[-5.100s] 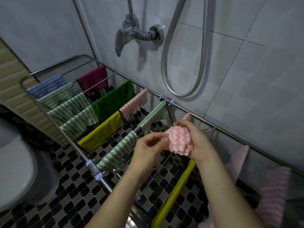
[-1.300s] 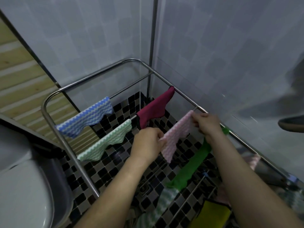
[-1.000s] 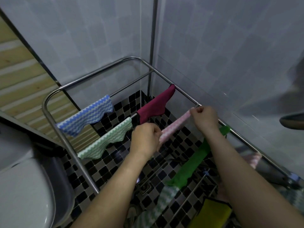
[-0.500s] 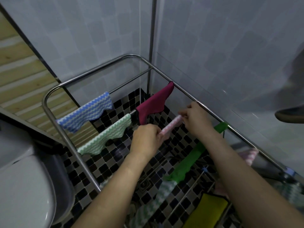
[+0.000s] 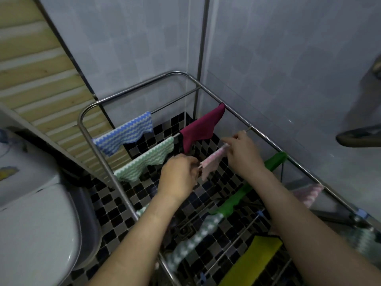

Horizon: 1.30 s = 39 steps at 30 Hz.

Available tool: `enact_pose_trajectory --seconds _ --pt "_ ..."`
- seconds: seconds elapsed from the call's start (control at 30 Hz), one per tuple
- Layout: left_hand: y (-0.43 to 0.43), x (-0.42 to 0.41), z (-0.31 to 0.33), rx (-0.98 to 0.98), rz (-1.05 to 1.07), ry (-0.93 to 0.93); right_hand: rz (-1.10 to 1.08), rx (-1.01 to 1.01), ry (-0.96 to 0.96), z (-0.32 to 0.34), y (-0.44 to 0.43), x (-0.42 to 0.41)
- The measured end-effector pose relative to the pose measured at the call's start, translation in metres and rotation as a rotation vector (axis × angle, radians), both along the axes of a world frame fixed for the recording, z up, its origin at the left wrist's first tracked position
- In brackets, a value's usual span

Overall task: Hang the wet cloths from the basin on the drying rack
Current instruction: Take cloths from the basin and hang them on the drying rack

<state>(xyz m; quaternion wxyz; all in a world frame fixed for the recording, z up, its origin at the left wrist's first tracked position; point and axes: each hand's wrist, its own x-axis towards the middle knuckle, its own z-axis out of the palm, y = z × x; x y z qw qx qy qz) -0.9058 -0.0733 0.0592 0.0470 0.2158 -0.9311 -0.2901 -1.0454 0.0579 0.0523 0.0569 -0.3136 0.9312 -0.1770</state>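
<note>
Yellow cloth [image 5: 254, 263] hung nearest on rack [image 5: 132, 89]. Left hand [image 5: 179, 176] and right hand [image 5: 243, 155] each pinched an end of pink cloth [image 5: 210, 165], stretched along a rail between them. Maroon cloth [image 5: 200, 129] hung beyond; blue cloth [image 5: 125, 135] farthest.

Free rail [image 5: 175, 100] rt of blue cloth [image 5: 123, 134] (pipe [image 5: 203, 38] close behind); maroon cloth [image 5: 200, 127] blocks nearer side.

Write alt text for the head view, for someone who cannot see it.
A left hand and right hand pinch a pink striped cloth along a rail of a steel drying rack in a tiled corner. A blue cloth, a maroon cloth and a green cloth hang on other rails.
</note>
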Motion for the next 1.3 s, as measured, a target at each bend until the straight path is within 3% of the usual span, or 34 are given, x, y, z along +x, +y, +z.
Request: enact_pose_trajectory --seconds 0.1,0.3,0.47,0.8,1.1,1.3 --pt "-0.001 0.035 0.007 -0.017 0.071 0.018 0.031 -0.105 -0.089 0.011 -0.002 0.026" --pt "0.000 0.104 0.010 0.007 0.158 -0.025 -0.123 -0.378 -0.458 0.023 0.002 0.074" --pt "0.003 0.165 0.016 0.207 0.331 0.078 -0.227 -0.678 -1.002 0.038 -0.002 0.130" --pt "-0.007 0.313 0.024 0.239 0.663 0.194 0.157 -0.491 -1.073 0.065 -0.062 0.256" --pt "0.026 0.554 0.035 0.193 1.193 0.248 0.537 -0.272 -1.395 0.074 -0.130 0.500" --pt "0.069 0.692 0.020 0.278 1.424 0.208 0.619 -0.033 -1.567 0.057 -0.123 0.653"
